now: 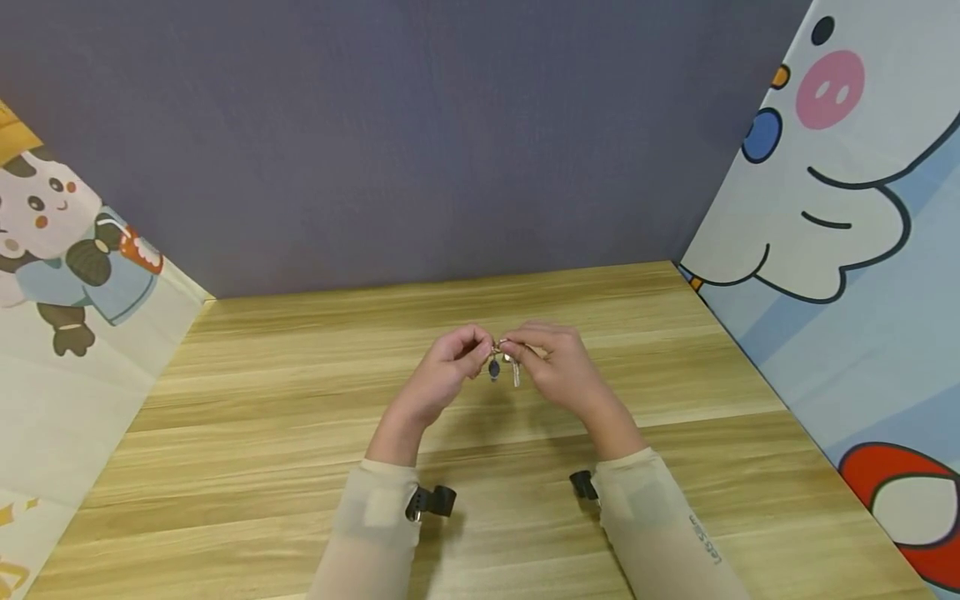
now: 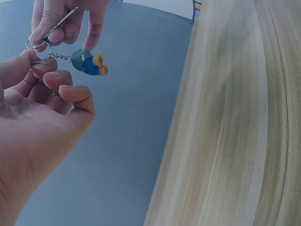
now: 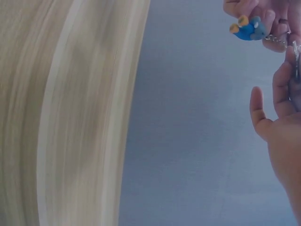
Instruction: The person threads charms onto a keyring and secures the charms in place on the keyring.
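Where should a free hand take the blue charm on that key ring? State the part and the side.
Judging by its pose, pinch the blue charm across its rounded body, coming from below: it hangs free on a short chain under the key ring, which the left hand and right hand pinch from either side.

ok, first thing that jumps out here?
The two hands meeting mid-table: left hand and right hand both pinch a key ring held above the wooden table. A small blue charm dangles from it on a short chain. Cartoon-printed panels flank the table.
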### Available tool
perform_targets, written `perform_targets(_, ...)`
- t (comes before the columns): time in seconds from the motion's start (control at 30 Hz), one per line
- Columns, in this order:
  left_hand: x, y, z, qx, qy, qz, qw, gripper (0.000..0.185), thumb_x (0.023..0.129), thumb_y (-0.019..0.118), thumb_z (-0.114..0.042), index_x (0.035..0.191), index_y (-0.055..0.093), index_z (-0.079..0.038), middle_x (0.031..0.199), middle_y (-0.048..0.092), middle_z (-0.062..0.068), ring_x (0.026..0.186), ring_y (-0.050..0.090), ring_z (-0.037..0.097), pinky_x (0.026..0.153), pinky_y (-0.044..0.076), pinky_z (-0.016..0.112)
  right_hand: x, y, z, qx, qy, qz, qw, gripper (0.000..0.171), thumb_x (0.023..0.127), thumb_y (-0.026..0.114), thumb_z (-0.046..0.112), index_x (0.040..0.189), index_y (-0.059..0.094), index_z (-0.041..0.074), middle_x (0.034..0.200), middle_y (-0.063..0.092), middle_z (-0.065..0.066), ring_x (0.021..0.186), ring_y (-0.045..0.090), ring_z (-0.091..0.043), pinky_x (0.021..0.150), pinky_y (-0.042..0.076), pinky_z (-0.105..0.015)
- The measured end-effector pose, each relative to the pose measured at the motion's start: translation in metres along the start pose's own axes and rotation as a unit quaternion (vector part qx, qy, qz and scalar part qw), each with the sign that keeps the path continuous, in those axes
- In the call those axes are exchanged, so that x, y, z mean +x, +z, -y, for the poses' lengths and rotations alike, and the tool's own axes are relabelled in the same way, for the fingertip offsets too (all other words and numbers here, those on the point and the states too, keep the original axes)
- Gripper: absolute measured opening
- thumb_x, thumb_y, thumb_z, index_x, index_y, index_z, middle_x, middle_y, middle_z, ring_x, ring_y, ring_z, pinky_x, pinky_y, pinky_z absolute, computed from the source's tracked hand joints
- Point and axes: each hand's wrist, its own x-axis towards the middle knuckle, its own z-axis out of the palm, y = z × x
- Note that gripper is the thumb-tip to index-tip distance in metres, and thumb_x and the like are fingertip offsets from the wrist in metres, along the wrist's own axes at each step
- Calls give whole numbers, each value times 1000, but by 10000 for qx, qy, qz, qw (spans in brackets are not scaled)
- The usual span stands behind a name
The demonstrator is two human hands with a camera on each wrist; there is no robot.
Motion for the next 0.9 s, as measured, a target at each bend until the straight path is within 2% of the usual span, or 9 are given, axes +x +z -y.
perform_targets(0.27,-2,1,1,-319,259,-5,9992,23,111,48,-5,108,51,18,91,50,6,82,46,16,76,42,26,-1,1,1,424,513,-40,9978,13,100,71,6,106,83,2,99,81,-12,88,73,-17,80,58,-29)
perform_targets(0.47,-1,1,5,-555,384,-40,9977,23,110,47,-2,109,48,21,88,49,0,82,47,14,75,43,23,-1,3,0,920,655,-141,9935,13,99,71,2,106,82,-2,97,80,-17,84,68,-6,77,57,-26)
perform_targets(0.63,-2,1,5,-622,344,-135,9974,23,109,48,-1,111,49,21,88,51,-4,82,47,11,76,43,22,-3,4,0,1219,778,-146,9894,13,100,71,2,106,81,-2,100,80,-19,88,70,-4,80,58,-25)
perform_targets(0.73,-2,1,5,-600,295,-230,9975,19,109,49,-1,109,53,18,88,52,-4,83,48,11,77,43,23,-3,3,0,1301,848,-110,9878,12,100,72,4,106,82,0,103,81,-17,92,72,-4,83,59,-26)
perform_targets(0.9,-3,0,6,-569,249,-301,9976,14,109,52,-3,100,62,-4,88,53,-4,85,49,13,78,43,25,-3,3,1,1149,871,-49,9895,11,100,74,8,104,83,3,104,82,-13,94,74,-8,85,60,-26)
